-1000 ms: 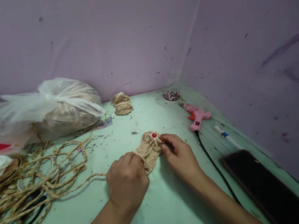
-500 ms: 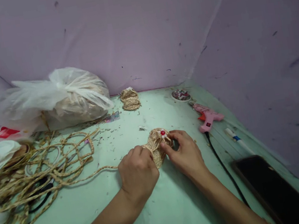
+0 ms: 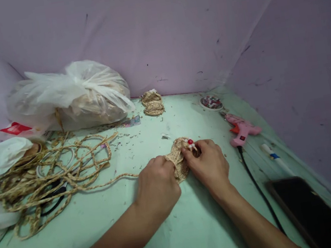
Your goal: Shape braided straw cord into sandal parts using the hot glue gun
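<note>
Between my hands is a small woven straw slipper (image 3: pixel 179 158), its far end decorated with a flower of white beads around a red bead (image 3: pixel 190 142). My left hand (image 3: pixel 159 184) is closed on the near left side of the slipper, where a braided straw cord (image 3: pixel 120 177) runs in under the fingers. My right hand (image 3: pixel 209 165) pinches the beaded end between thumb and fingers. A matching small slipper (image 3: pixel 152 103) rests near the back wall. The left fingertips are hidden behind the hand.
Loose braided cord (image 3: pixel 76 179) lies tangled at left, before a tied plastic bag (image 3: pixel 84 95). At right are a bowl of beads (image 3: pixel 211 103), a pink glue gun (image 3: pixel 242 128) with its black cable, a white pen (image 3: pixel 274 156) and a dark phone (image 3: pixel 313 209).
The whole view has shifted, so things sit further right. The slipper has turned slightly in my hands, its beaded end tilting to the right; both hands keep their hold.
</note>
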Available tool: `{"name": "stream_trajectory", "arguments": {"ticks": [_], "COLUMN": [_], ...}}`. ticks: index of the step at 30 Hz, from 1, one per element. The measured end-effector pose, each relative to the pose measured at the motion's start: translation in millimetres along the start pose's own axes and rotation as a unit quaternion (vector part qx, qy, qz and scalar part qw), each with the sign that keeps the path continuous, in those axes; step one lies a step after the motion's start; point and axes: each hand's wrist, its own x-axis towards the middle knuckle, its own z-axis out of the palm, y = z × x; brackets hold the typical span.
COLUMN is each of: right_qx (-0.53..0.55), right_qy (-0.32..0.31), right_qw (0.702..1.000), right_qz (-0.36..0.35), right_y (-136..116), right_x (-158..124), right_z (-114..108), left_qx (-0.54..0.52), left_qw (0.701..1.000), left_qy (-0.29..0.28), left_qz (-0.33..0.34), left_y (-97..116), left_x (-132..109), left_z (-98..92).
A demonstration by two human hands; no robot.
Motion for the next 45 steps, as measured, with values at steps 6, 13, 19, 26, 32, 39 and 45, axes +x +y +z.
{"name": "stream_trajectory", "arguments": {"ticks": [6,13,19,26,32,39,45], "right_qx": [-0.003,0.005,0.009,0.027,0.044,0.047,0.044], "right_qy": [0.021,0.022,0.023,0.035,0.033,0.043,0.048], "right_qw": [1.0,1.0,1.0,0.999,0.998,0.998,0.998], "right_qz": [-0.001,0.003,-0.001,-0.007,-0.012,-0.014,-0.017], "right_y": [2,1,2,5,6,6,7], "right_x": [-1,-1,-1,0,-1,-2,-1], "right_z": [4,4,3,6,6,7,8], "left_qx": [-0.204,-0.171,-0.058,-0.205,-0.143,-0.133,-0.181], "left_qw": [0.972,0.978,0.993,0.962,0.981,0.979,0.968], "left_qy": [-0.107,-0.097,-0.073,-0.175,-0.096,-0.138,-0.163], "left_qz": [-0.037,-0.073,-0.076,-0.054,-0.09,-0.075,-0.057], "left_y": [-22,-14,-11,-26,-16,-21,-24], "left_x": [9,12,14,30,22,26,30], "left_z": [-25.5,-20.3,-13.9,-25.9,-15.1,-18.2,-21.6]}}
